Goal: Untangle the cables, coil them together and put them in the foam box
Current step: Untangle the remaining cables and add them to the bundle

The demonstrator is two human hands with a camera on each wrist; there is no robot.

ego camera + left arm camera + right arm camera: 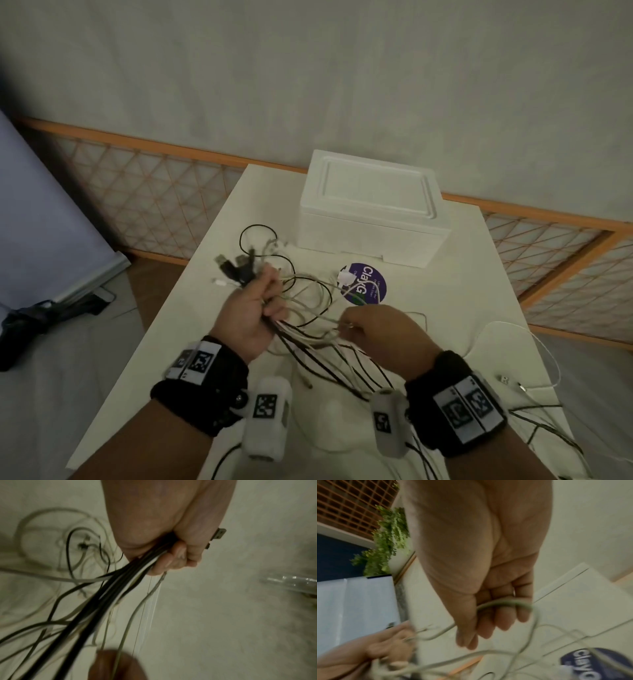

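Table (462,274): white, flat, matt, rectangular; it carries everything listed below.

Foam box (371,209): white polystyrene, blocky, faintly grainy; its lid, with a raised rounded-rectangle panel, sits closed on top; it stands at the far end of the table, well apart from my hands.

Sticker (368,282): round, glossy, deep purple with white lettering; flat on the table just in front of the foam box; a pale cable crosses it.

Cables (308,298): thin, round-sectioned, smooth; black ones and off-white ones mixed, looped and crossed in a loose tangle between my hands and spilling over the near table; several plug ends, dark and metal-tipped, stick out past my left fist.

My left hand (251,310): fingers curled tight round a straight bundle of black and white cables, raised above the table; the wrist view shows the strands fanning out below the fist.

My right hand (380,330): fingers bent round a single pale grey cable, which arcs across the fingertips (505,616); near the left hand, not touching it.

Wrist bands (455,404): black fabric, with square black-and-white printed markers.
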